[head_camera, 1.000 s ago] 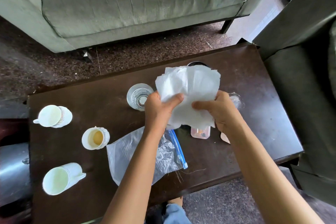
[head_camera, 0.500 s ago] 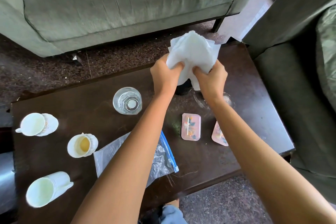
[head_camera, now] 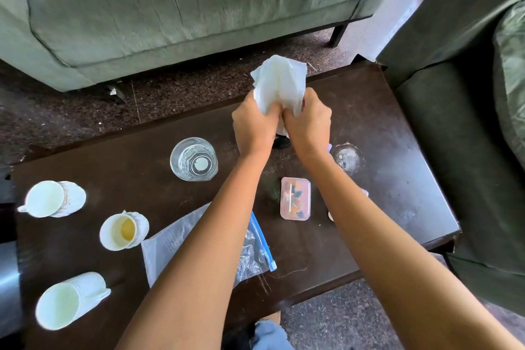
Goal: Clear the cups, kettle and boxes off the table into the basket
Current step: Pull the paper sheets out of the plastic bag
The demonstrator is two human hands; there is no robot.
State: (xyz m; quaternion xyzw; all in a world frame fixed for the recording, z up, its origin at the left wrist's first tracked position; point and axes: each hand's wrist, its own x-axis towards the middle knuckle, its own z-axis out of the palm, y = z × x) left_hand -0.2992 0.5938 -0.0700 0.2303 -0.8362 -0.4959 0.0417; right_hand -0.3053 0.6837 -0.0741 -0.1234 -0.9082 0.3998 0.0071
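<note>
My left hand (head_camera: 254, 125) and my right hand (head_camera: 308, 122) both grip a crumpled white paper towel (head_camera: 279, 84) above the far middle of the dark table (head_camera: 383, 128). A dark round object (head_camera: 281, 142) shows just below my hands, mostly hidden. Three white cups stand at the left: one (head_camera: 47, 198) far, one with brown liquid (head_camera: 120, 231) in the middle, one (head_camera: 66, 302) near. A clear glass (head_camera: 194, 159) stands left of my hands. A pink box (head_camera: 295, 198) lies between my forearms; another box is hidden behind my right forearm.
A clear zip bag with a blue strip (head_camera: 173, 241) lies on the table under my left forearm. A green sofa (head_camera: 184, 3) stands beyond the table and a dark armchair (head_camera: 468, 136) at the right. A metal surface (head_camera: 8, 278) shows at the left edge.
My hands carried the paper towel from near me toward the table's far edge and squeezed it from a flat sheet into a tight bunch. The pink box came into full view.
</note>
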